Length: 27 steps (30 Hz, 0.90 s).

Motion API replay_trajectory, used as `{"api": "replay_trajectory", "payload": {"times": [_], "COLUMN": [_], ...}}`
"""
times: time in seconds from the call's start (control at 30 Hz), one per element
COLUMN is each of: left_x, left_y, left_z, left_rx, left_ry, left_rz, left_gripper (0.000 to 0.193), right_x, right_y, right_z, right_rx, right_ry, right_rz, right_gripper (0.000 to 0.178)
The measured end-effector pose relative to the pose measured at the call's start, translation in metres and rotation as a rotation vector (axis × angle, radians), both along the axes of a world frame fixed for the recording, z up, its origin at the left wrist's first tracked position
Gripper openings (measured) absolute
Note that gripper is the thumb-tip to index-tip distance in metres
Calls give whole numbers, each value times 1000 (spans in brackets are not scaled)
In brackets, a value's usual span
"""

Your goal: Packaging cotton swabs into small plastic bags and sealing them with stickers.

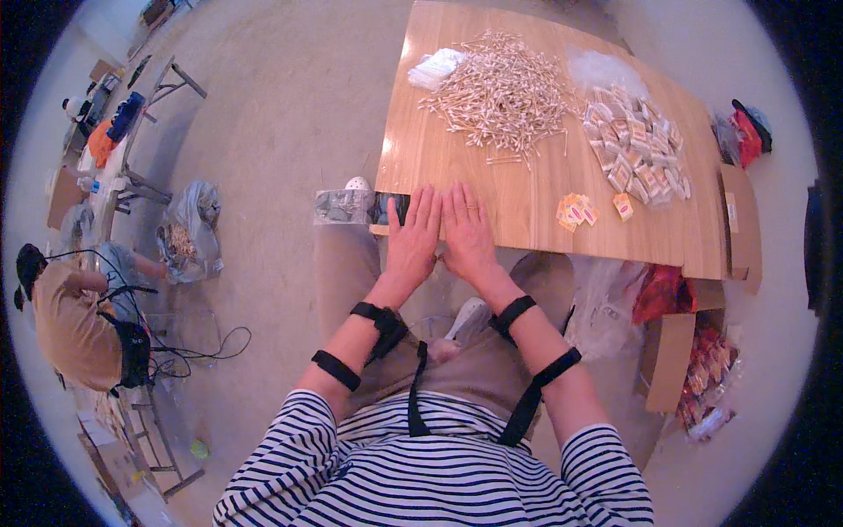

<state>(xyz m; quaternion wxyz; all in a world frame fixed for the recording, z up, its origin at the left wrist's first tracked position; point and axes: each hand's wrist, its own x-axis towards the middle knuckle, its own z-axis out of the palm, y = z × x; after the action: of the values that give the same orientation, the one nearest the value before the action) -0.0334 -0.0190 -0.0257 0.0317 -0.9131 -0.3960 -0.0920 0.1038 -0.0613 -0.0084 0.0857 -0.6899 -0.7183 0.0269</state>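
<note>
My left hand (413,235) and my right hand (469,233) lie side by side at the near edge of the wooden table (518,189). Both are palm down with fingers stretched forward, and I see nothing held in either. Beside my left fingers is a dark item (392,207) at the table's corner, partly covered by the hand. Farther back spreads a large heap of cotton swabs (509,92). To its right lies a pile of small filled swab packs (634,145). Several yellow-and-white cards (576,211) rest nearer me, right of my right hand.
Clear plastic bags (436,68) lie beside the swab heap. Open cardboard boxes (669,362) stand at the right, one by packaged goods (707,373). Clear plastic (606,303) hangs below the table edge. On the left, another person (79,329) sits near a bag (189,233).
</note>
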Motion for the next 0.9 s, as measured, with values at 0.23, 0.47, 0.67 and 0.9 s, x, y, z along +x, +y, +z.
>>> {"api": "replay_trajectory", "payload": {"times": [0.23, 0.47, 0.67, 0.9], "left_x": [0, 2, 1, -2], "left_y": [-1, -4, -2, 1], "left_z": [2, 9, 4, 5], "left_rx": [-17, -135, -118, -70], "left_ry": [38, -103, -86, -92], "left_rz": [15, 14, 26, 7], "left_gripper": [111, 99, 102, 104], "right_x": [12, 8, 15, 6], "right_y": [-15, -7, -6, 3], "right_z": [2, -6, -2, 0], "right_rx": [-40, -50, -58, -21], "right_ry": [39, -86, -104, -59], "right_rz": [-243, -207, -120, -147], "right_gripper": [112, 113, 113, 107]}}
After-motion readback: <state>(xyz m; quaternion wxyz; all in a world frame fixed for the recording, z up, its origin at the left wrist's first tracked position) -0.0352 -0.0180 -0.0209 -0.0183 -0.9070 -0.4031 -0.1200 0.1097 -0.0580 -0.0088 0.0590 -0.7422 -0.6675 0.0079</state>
